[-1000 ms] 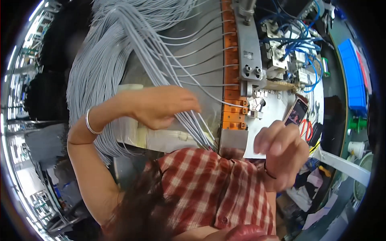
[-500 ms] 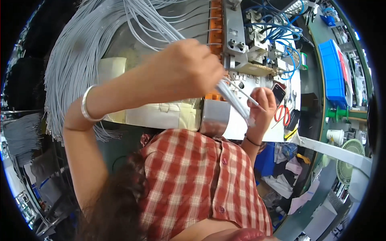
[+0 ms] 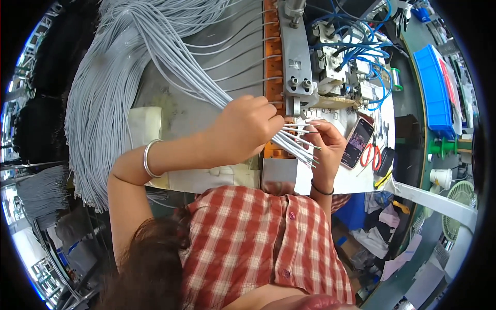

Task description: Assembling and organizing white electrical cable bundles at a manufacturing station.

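A bundle of thin grey cables runs from the far left into my left hand, which is closed around it close to its ends. Past that fist the loose cable ends fan out to the right, some with coloured tips. My right hand is beside these ends, its thumb and finger pinched on one of the upper cables. Just beyond both hands stands an orange slotted strip with single grey cables leading to it. A metal press block adjoins the strip.
A large heap of grey cables hangs over the left table edge. To the right lie a lit phone, red-handled scissors and wrenches. Blue air tubes loop over the machine. A blue bin and a fan stand farther right.
My left hand has come lower and nearer with the bundle, whose ends now spread apart. My right hand has shifted left, closer to my left hand, and the phone shows more fully.
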{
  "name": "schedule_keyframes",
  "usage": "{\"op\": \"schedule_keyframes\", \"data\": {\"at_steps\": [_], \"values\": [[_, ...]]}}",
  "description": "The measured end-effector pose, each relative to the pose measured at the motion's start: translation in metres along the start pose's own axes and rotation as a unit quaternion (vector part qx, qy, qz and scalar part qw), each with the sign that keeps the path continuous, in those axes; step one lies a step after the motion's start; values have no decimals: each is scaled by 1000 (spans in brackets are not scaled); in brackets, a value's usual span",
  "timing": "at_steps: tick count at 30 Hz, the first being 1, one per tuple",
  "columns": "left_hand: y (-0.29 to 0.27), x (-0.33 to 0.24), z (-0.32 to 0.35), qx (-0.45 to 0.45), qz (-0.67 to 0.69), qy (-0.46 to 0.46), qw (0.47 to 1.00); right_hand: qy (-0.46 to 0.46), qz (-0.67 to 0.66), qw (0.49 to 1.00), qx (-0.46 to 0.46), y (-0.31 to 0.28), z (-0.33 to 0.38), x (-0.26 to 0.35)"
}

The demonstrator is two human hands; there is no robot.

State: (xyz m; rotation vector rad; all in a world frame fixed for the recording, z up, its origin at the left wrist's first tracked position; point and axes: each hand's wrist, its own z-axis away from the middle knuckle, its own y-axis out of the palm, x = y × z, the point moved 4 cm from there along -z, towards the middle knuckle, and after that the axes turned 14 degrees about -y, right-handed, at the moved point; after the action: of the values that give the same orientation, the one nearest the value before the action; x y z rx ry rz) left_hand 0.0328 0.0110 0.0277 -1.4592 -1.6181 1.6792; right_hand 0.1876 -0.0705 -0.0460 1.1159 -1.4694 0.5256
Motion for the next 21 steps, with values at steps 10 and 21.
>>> {"op": "schedule_keyframes", "data": {"at_steps": [10, 21], "values": [[6, 5, -1, 7, -9, -51, 999, 63, -16, 998, 11, 5, -4, -6], [9, 1, -2, 8, 1, -30, 1000, 78, 38, 994, 65, 1, -6, -1]]}}
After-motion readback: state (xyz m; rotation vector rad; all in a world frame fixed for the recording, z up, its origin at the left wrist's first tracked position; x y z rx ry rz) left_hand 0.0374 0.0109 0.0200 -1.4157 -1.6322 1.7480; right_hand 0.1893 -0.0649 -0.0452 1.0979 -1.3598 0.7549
